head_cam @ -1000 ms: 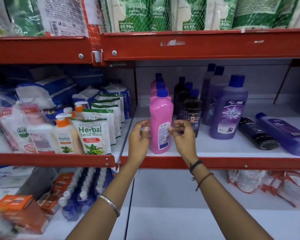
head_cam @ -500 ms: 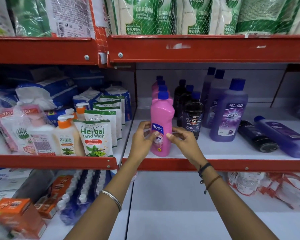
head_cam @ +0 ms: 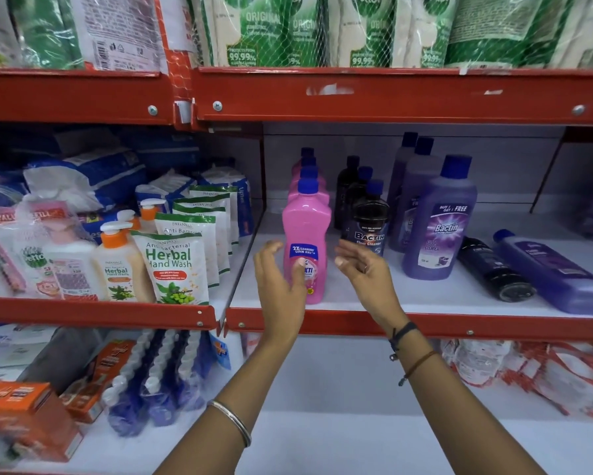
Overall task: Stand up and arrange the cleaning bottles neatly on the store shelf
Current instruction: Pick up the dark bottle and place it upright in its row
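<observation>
A pink bottle (head_cam: 307, 231) with a blue cap stands upright at the front of a row of pink bottles on the white shelf (head_cam: 408, 296). My left hand (head_cam: 279, 286) hovers open just left of it, thumb in front of its label. My right hand (head_cam: 367, 275) is open just right of it, fingers apart, holding nothing. Right of the pink row stand black bottles (head_cam: 370, 221) and purple bottles (head_cam: 439, 221), upright. A black bottle (head_cam: 494, 269) and a purple bottle (head_cam: 555, 272) lie on their sides at the right.
The left bay holds hand wash pouches (head_cam: 175, 269) and pump bottles (head_cam: 117, 265). A red shelf rail (head_cam: 356, 97) with green pouches above runs overhead. The lower shelf carries orange boxes (head_cam: 24, 416) and red-netted packs (head_cam: 545, 375).
Both hands held and turned the front pink bottle so its label faces out; now they have let go and drawn slightly apart. The bottle stands on its own.
</observation>
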### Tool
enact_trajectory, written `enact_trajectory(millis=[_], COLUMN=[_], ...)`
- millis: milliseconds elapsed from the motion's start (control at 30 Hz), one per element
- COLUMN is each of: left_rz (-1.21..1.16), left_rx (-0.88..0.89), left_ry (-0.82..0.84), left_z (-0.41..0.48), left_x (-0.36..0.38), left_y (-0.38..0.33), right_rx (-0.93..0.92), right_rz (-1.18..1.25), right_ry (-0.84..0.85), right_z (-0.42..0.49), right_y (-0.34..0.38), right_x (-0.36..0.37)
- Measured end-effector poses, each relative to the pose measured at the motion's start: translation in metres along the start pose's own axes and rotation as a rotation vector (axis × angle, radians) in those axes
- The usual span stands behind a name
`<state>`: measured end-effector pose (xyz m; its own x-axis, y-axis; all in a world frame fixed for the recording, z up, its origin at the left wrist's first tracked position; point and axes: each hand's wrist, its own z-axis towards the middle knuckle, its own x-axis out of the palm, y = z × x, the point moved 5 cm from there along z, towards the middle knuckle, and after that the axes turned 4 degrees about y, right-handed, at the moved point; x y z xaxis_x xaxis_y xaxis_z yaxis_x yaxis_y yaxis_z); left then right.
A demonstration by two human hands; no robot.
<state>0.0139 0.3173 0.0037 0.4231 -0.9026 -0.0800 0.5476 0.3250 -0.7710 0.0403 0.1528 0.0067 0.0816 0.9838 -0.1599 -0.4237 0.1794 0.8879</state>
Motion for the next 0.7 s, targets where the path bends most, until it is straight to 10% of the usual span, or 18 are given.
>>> enact_trajectory(millis=[267,700], left_rz=[-0.080,-0.026], left_rx=[0.254,-0.277], left_ry=[0.134,0.756], left_z=[-0.027,-0.069], left_x=[0.086,0.301], left_y=[-0.067,-0.064], right_rx=[-0.003,0.293], right_rz=[-0.117,-0.563], right_ry=[-0.141,-0.272], right_z=[-0.015,0.006], right_y=[0.003,-0.059], right_x=[-0.111,-0.295])
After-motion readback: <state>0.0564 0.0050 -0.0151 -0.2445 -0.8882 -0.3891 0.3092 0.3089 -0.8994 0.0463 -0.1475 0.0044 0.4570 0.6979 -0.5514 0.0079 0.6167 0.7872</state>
